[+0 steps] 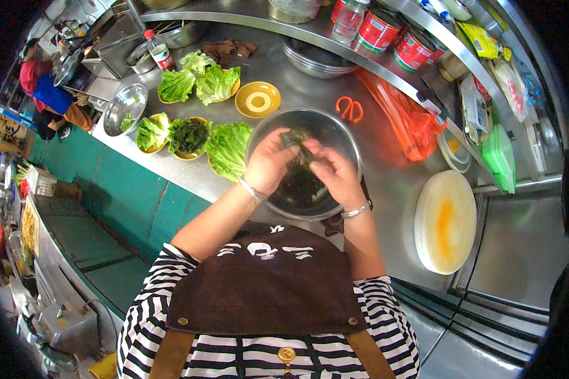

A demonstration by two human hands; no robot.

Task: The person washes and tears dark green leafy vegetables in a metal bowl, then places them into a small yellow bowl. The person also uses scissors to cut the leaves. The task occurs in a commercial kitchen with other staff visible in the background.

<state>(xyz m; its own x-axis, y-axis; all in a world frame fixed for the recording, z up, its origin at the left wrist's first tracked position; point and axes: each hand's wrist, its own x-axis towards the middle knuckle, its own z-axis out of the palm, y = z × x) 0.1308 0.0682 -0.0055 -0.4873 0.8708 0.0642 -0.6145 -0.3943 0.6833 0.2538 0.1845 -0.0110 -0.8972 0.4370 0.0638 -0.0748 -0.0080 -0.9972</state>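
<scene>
Over a large metal bowl [355, 189], my left hand [268, 161] and my right hand [335, 169] pinch a dark green strip of leafy seaweed [293, 138] between their fingers. More dark seaweed [301, 189] lies in liquid in the bowl. Just left of the bowl, a big lettuce leaf [227, 147] covers a yellow plate. Beyond it a yellow plate holds dark seaweed [189, 135] on lettuce, and another holds lettuce [152, 131] only. A bare yellow plate [266, 106] sits behind the bowl, near more lettuce-lined plates [217, 84].
Orange-handled scissors [350, 110] and a red plastic bag [403, 118] lie right of the bowl. A round cutting board [445, 222] is farther right. A metal shelf [265, 24] with cans [379, 31] overhangs the back. Another person [47, 90] stands far left.
</scene>
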